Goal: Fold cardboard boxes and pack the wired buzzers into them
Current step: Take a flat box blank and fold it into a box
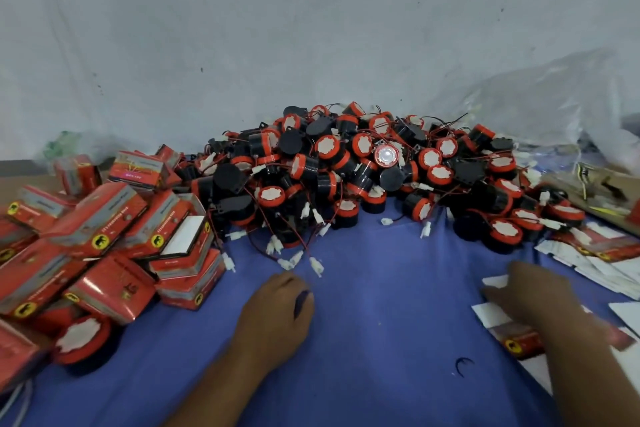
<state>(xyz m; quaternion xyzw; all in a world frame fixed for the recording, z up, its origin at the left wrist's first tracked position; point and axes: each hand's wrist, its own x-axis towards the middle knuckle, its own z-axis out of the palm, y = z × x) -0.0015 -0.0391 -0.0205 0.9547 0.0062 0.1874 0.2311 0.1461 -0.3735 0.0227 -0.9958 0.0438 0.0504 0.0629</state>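
Many folded boxes [104, 229] piled left; large buzzer heap [363, 166] unpacked. Empty left hand [277, 305] loosely curled; right hand [533, 295] blurred over flat blanks [488, 315], grasp unreadable, perhaps picking one.

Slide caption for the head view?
Left hand rests on blue cloth, right hand over flat box blanks; folded boxes left, wired buzzers piled ahead.

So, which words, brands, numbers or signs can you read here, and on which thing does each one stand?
Folded red boxes: printed lines along the sides, too blurred to read.
Yellow round sign on the boxes: a black animal shape, no words readable.
Flat red box by the right hand: same sign, text blurred.
Buzzers: no text visible.
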